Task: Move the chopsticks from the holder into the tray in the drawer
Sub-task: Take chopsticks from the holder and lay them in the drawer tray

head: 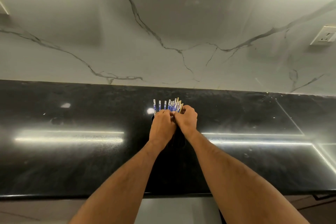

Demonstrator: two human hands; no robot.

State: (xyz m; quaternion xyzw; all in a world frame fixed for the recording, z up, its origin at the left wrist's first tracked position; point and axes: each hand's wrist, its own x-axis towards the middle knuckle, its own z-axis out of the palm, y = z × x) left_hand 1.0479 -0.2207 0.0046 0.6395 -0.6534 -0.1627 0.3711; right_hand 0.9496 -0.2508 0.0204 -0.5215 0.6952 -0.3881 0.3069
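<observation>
This is a home kitchen, shown by the polished black stone countertop (72,151) running across from nine to three o'clock, the white marble-veined backsplash (163,23) rising behind it at twelve, a wall socket (324,36) at two o'clock, and chopsticks (169,106) standing at the centre.

Both arms stretched forward; left hand (163,123) and right hand (187,119) side by side, touching, fingers curled.
</observation>
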